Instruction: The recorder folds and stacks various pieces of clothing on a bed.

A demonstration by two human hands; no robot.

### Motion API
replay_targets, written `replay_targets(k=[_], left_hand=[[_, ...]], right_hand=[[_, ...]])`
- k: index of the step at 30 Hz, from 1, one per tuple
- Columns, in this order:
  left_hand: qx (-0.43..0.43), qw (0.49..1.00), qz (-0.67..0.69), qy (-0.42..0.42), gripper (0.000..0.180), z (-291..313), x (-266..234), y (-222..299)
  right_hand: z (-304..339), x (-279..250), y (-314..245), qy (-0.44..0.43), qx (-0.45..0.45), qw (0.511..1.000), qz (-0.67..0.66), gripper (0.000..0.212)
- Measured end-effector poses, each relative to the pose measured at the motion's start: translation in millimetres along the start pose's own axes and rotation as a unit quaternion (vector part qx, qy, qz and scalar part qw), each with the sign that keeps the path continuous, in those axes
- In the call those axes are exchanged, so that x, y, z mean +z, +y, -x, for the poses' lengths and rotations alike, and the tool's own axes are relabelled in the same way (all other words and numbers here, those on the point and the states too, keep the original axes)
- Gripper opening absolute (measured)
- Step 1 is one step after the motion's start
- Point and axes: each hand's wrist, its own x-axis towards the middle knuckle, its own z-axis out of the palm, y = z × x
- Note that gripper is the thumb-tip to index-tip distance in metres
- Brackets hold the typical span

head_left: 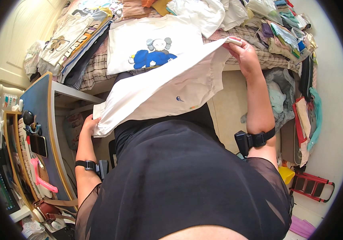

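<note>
A white T-shirt (155,96) with a small dark blue print hangs stretched at a slant above my lap. Low on the left, my left hand (89,123) pinches one end of the cloth. My right hand (242,54), raised farther away on the right, is closed on the shirt's upper edge, thumb and fingers pressed together. Just beyond the held cloth, another white T-shirt (119,44) with a blue cartoon figure lies spread flat on the edge of the bed. The held shirt overlaps the near right part of it from this view.
The bed (93,76) has a plaid cover and carries a folded clothes stack (65,36) at left and a clothes pile (285,36) at right. A blue-topped desk (39,100) with a phone (38,145) stands at left. At right lie grey clothes (277,100) and a red folding step stool (309,186).
</note>
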Motion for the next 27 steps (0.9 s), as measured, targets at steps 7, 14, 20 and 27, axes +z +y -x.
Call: replay_targets(k=[7,14,20,27], left_hand=[[-0.036,0.999,0.010,-0.018,0.035,-10.0,-9.2,-9.3],[-0.033,0.999,-0.029,-0.030,0.033,-6.1,-3.0,-4.8],[-0.064,0.997,0.001,-0.040,0.031,-4.7,-6.5,1.6],[-0.055,0.996,-0.046,-0.045,0.028,-4.5,-3.5,9.9]], right_hand=[[-3.9,-8.3,13.8,-0.010,0.029,0.999,-0.032,0.020],[-34.0,5.5,33.2,0.065,0.038,0.997,-0.033,0.018],[-35.8,6.1,39.1,0.080,0.078,0.992,-0.056,0.016],[-41.4,-1.5,42.9,0.073,0.101,0.992,0.013,0.017]])
